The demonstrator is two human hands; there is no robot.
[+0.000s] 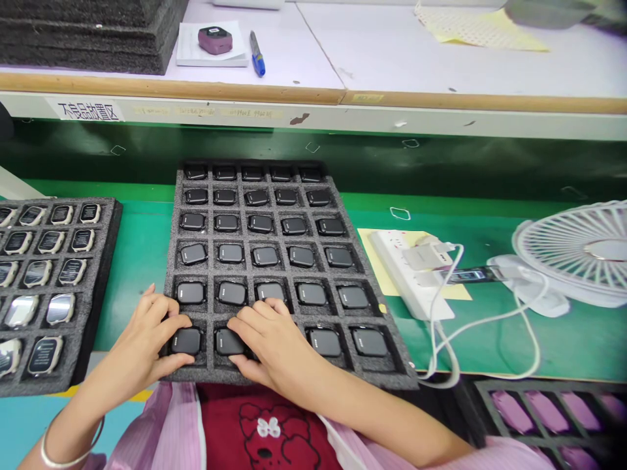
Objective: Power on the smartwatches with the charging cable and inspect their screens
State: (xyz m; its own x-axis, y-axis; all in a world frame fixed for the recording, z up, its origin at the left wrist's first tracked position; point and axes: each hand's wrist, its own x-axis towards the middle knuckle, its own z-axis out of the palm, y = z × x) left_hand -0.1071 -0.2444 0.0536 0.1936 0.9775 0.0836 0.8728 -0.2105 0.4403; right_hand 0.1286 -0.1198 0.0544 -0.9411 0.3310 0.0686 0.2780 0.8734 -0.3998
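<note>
A grey foam tray (290, 315) lies in front of me, its compartments holding several black smartwatch cases. At the near left corner, my left hand (159, 329) has thumb and forefinger closed about the upper and lower edges of one black watch case (186, 341). In the neighbouring compartment sits another watch case (228, 341), and my right hand (267, 336) grips it from the right with fingers above and thumb below. My right hand covers part of that case and most of the compartment beside it. Both cases rest in or at their slots.
To the left stands another foam tray (105, 261) of light-framed watches. A power strip (409, 277) with cables and a white fan (578, 254) are on the right. Purple cases (546, 411) sit in a tray at lower right. The shelf holds a pen (257, 55) and purple watch (215, 41).
</note>
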